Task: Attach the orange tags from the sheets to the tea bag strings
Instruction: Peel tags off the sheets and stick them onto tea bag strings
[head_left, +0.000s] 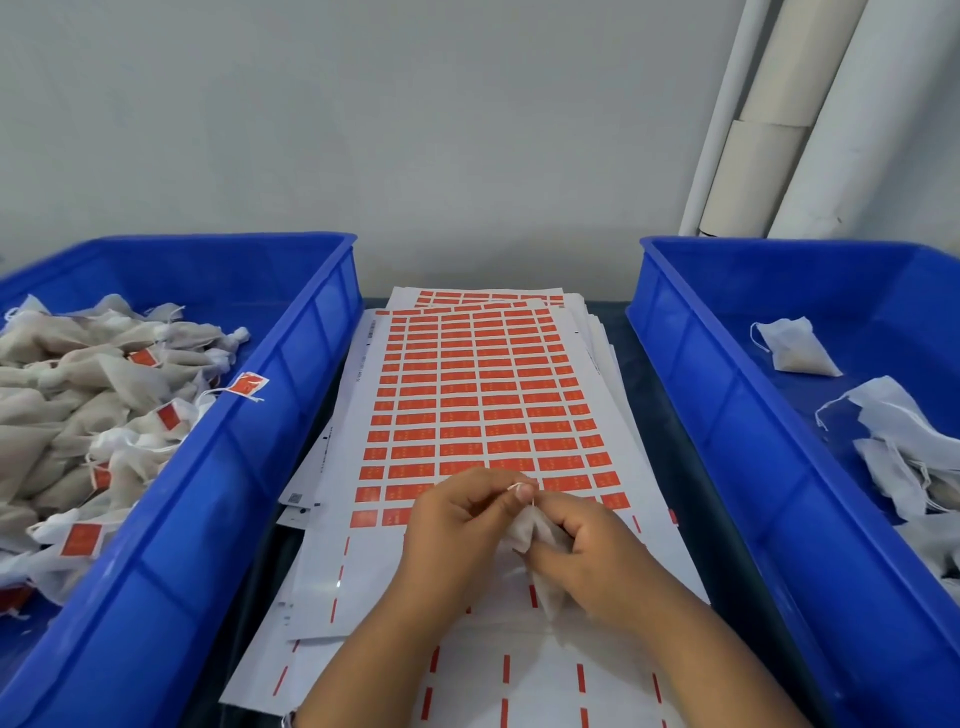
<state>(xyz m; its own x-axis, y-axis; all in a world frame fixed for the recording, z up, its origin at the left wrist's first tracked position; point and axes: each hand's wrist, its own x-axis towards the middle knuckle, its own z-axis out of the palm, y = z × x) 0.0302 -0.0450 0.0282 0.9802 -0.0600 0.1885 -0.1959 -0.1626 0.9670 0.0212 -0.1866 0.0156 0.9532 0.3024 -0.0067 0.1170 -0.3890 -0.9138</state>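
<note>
Two blue bins flank the stacked tag sheets on the counter: the left bin holds tagged tea bags, the right bin untagged ones. Over the sheets, the right hand grips a tea bag; left hand fingers pinch its string

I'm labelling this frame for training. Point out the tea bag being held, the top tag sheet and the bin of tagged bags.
tea bag (524, 535), head view, upper cloth
tag sheet (467, 395), head view, orange grid middle
left bin (291, 395), head view, right wall
</note>
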